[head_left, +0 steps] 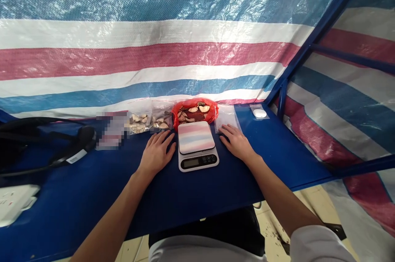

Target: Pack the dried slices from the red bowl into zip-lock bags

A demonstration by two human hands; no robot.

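I am resting both palms flat on the dark blue tabletop [191, 196], and between them is sitting the small white digital kitchen scale with its glossy square platter [197, 146], the platter bare and mirroring the striped sheet. My left hand [156, 153] is lying at the scale's nine o'clock, fingers spread and holding nothing, its fingertips just beside the platter's edge. My right hand [236, 141] is lying at three o'clock, equally loose and empty, its fingertips touching the flat clear plastic zip bag [226, 117] at about one o'clock of the scale.

At twelve o'clock, touching the back of the scale, the red plastic bag of pale dried slices [195, 112] is slumping open towards the platter. At eleven o'clock the two filled clear packets of the same slices [149, 121] are leaning against the blue, white and red striped woven tarpaulin [154, 47]. Further round at two o'clock a small white oval gadget [259, 113] is lying near the corner, and at nine o'clock black cables with a barcode tag [61, 146] are trailing across the table.

I am judging the main risk to be the red bag sagging onto the platter, or my left fingers leaning on its rim: either would be skewing a reading. A careless reach over the scale could also be tipping slices out of the open red bag
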